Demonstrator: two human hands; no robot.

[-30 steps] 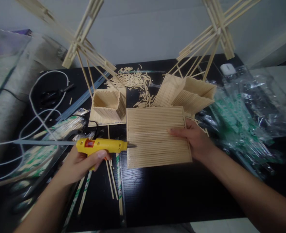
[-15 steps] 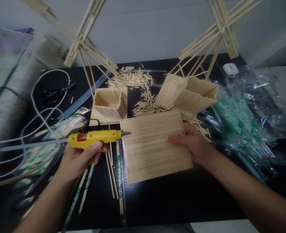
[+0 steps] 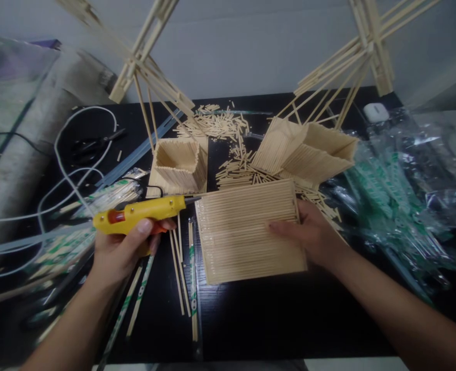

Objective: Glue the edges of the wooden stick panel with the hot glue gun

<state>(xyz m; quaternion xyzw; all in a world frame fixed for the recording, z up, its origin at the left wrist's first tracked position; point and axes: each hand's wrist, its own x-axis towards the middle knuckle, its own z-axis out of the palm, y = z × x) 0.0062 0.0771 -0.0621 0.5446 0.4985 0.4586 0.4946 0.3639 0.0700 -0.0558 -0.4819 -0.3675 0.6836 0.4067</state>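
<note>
In the head view, the left hand grips a yellow glue gun, nozzle by the far-left corner of a stick panel; the right hand clasps its right edge. Dark table shows on the near side; a stick box sits far left.

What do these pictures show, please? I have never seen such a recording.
No robot works here: these are a person's two bare hands. Every picture comes from one camera worn on the head, looking forward and down. The left hand holds a yellow glue gun, its nozzle near the far left corner of a flat panel of thin sticks, which the right hand holds. On the black table are an upright stick box, a tilted stick box, a pile of short sticks and plastic wrappers.
</note>
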